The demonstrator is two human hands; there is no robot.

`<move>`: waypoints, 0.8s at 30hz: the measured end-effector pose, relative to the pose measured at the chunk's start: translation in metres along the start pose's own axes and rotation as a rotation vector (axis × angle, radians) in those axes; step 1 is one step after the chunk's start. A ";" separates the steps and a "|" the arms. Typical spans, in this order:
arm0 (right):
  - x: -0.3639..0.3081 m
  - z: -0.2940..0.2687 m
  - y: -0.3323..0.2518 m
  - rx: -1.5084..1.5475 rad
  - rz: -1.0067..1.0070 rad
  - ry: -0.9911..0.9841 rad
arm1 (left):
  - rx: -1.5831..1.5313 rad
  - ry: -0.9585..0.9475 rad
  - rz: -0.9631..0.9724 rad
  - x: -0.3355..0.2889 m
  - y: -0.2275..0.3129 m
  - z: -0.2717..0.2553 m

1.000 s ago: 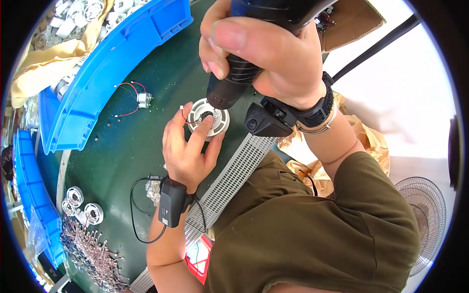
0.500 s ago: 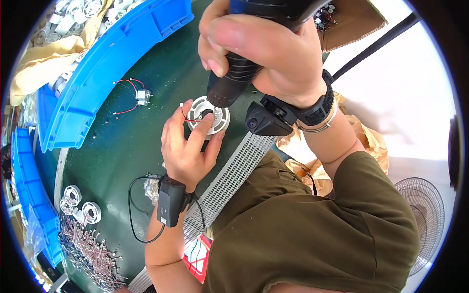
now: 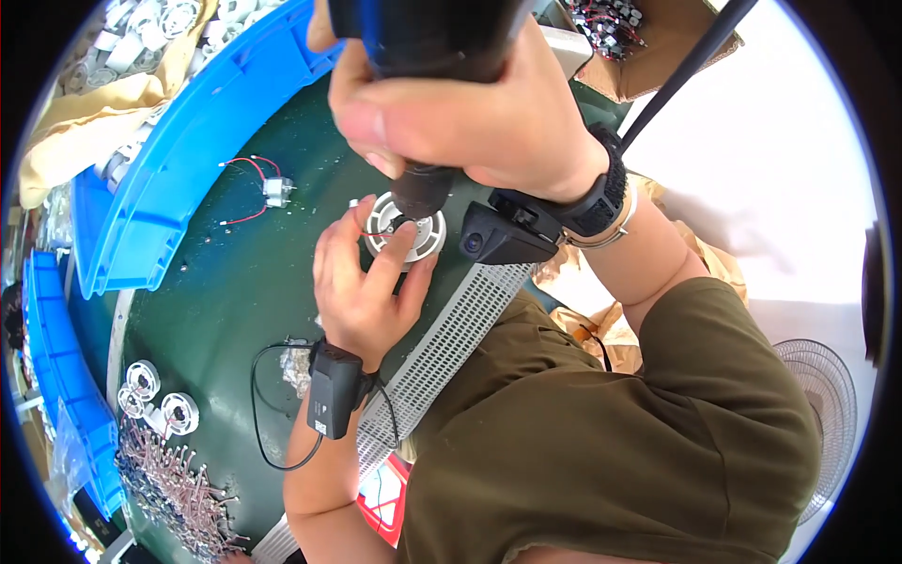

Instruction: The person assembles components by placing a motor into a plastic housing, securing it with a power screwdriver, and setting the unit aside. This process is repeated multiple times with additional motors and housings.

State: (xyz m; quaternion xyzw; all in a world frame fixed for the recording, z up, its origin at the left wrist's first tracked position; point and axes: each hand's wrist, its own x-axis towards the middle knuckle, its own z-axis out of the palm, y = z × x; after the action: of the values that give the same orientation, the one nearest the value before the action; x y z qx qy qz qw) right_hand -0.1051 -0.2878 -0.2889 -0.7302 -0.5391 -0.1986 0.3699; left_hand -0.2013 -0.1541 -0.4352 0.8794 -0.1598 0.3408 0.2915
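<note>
- Left hand (image 3: 362, 287) was pinning the round white housing (image 3: 406, 228) flat on the green table (image 3: 225, 310), fingers (image 3: 395, 258) pressed on its rim.
- Right hand (image 3: 470, 113) was clenched tight round the black power driver (image 3: 423, 56), tip down in the housing's middle.
- Red wire (image 3: 376, 232) sat right beside the tip, so I reckon it could get snagged or nicked.
- If the tip skipped off, those pinning fingers looked first in line.
</note>
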 end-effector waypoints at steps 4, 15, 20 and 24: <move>-0.017 0.018 0.012 0.736 0.236 0.040 | 0.070 -0.008 0.067 0.001 0.000 -0.007; -0.007 -0.036 0.007 0.978 0.178 0.225 | 0.709 0.207 -0.150 -0.001 -0.030 -0.117; 0.008 -0.006 -0.003 0.910 0.367 0.251 | 1.339 -0.270 -0.603 -0.081 -0.106 -0.208; 0.014 0.009 0.038 0.941 0.059 0.378 | 1.250 0.035 -0.463 -0.017 -0.082 -0.174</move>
State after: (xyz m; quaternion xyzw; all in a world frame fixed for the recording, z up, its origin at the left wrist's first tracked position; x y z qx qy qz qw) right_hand -0.0658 -0.2776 -0.2975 -0.4508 -0.4729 -0.0523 0.7552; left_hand -0.2622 0.0189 -0.3756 0.8888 0.2657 0.3121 -0.2051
